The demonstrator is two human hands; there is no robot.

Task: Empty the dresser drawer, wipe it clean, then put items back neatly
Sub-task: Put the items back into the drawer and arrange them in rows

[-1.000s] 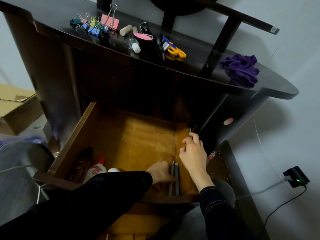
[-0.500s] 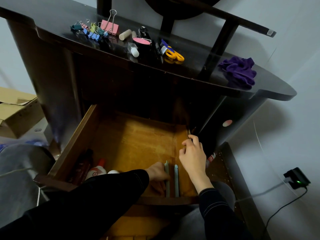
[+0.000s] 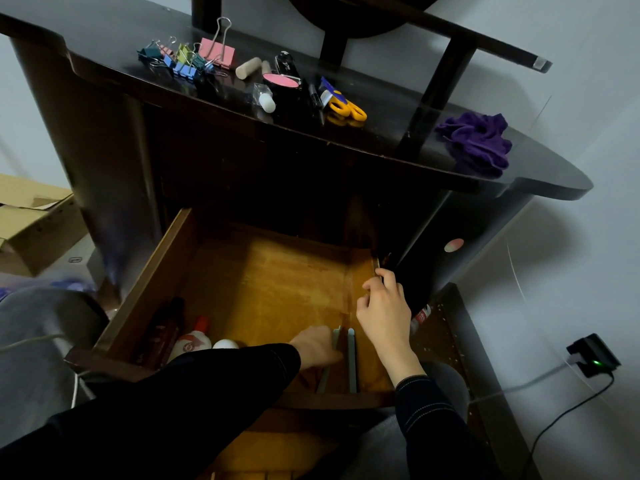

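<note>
The wooden drawer (image 3: 162,282) stands pulled out below the dark dresser top (image 3: 381,109). My left hand (image 3: 317,346) reaches into its front right corner and holds one of two grey sticks (image 3: 334,341); the other grey stick (image 3: 351,362) lies alongside it. My right hand (image 3: 384,310) rests on the drawer's right wall with fingers bent over the rim. A dark bottle (image 3: 162,334), a white bottle with a red cap (image 3: 194,339) and a white round item (image 3: 225,344) lie at the front left of the drawer.
On the dresser top lie several coloured binder clips (image 3: 187,58), a beige cylinder (image 3: 247,67), a pink compact (image 3: 280,81), a small clear bottle (image 3: 265,98), yellow scissors (image 3: 344,107) and a purple cloth (image 3: 478,140). A cardboard box (image 3: 31,223) sits left; a charger (image 3: 592,355) right.
My left hand has drawn one grey stick slightly left, away from the other. My right hand has stayed on the drawer's right wall. The view has shifted a little.
</note>
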